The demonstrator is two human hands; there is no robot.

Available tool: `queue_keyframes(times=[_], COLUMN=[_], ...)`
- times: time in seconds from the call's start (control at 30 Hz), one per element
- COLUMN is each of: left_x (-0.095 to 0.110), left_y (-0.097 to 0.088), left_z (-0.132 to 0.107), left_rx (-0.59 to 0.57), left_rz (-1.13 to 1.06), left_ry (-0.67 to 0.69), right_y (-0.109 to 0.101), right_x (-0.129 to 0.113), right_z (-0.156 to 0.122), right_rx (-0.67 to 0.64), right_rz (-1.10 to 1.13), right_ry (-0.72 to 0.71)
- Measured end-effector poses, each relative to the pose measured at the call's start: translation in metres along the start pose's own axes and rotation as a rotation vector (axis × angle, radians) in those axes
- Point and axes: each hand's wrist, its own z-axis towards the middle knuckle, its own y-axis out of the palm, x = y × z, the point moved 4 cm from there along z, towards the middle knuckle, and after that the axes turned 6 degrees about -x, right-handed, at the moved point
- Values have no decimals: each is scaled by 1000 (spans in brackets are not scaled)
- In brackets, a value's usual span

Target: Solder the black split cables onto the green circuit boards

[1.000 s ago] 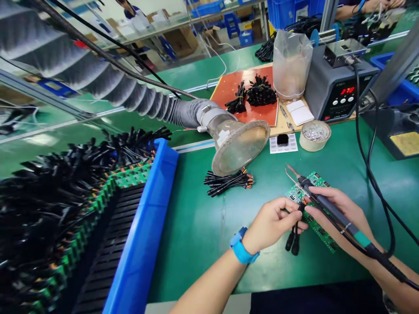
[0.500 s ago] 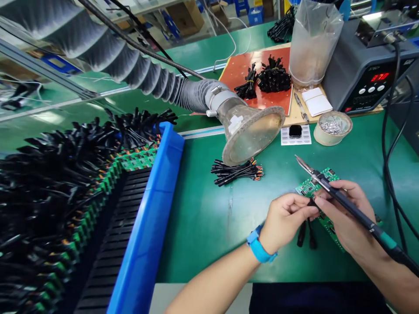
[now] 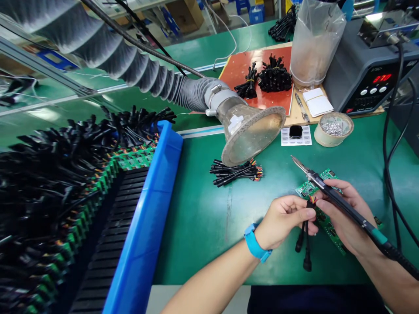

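My left hand (image 3: 284,218), with a blue band at the wrist, pinches short black cables (image 3: 306,244) whose connector ends hang down. Their bare red and yellow wire ends point up towards my right hand (image 3: 347,213). That hand is closed around a soldering iron (image 3: 343,200), its tip aimed up and left, away from the wires. The right fingertips are close to the wire ends; whether they touch is hard to see. Beneath both hands a green circuit board (image 3: 330,231) lies on the mat, partly covered by them.
On the left stands a blue bin (image 3: 147,209) packed with boards and black cables. A fume extractor hood (image 3: 255,131) hangs over a cable bundle (image 3: 235,172). Behind are a tip-cleaning tub (image 3: 334,128), a soldering station (image 3: 369,69) and bundles on a red board (image 3: 229,74).
My left hand has drawn slightly left, and the cables' coloured wire ends and hanging connectors show more. The soldering iron has shifted a little left in my right hand.
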Motion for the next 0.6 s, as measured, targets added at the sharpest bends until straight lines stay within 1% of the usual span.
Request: queue_keyframes(times=[0.1,0.17,0.23,0.37,0.47,0.6], left_x=[1,1,1,2,2,4], left_y=[0,0,-1,-4,-5,-8], left_z=[0,-1,-1,-2,-2,0], left_rx=[-12,9,71,241,281,260], left_rz=[42,87,150,269,205,40], left_ry=[-5,-5,24,159,193,155], right_y=[-3,-2,1,10,15,15], right_x=[0,-4,-9,-18,-19,-17], right_z=[1,1,-1,-8,-13,-15], right_rx=[-8,8,47,141,196,221], right_rz=[-68,-159,-248,-369,-406,-388], right_ry=[-15,-44,-67,-91,-135,-166])
